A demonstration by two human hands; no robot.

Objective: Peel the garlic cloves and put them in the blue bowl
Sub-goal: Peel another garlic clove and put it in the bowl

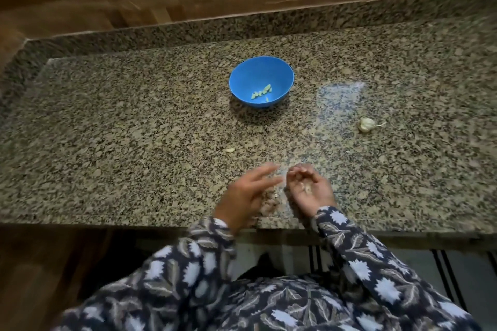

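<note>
Patterned sleeves [204, 244] lead to both hands at the front edge of the counter [107, 142]. Right grip [309, 188] lies palm up, fingers curled round a pale garlic piece [305, 187]; left grip [247, 191] is released, fingers spread, blurred. Peeled cloves [261, 93] sit in the blue bowl [242, 80], well beyond; a garlic bulb [366, 124] lies off to the right. Cloves should be light, firm, slick once bare: pinch the ends. Whether the palm holds clove or skin is unclear.
</note>
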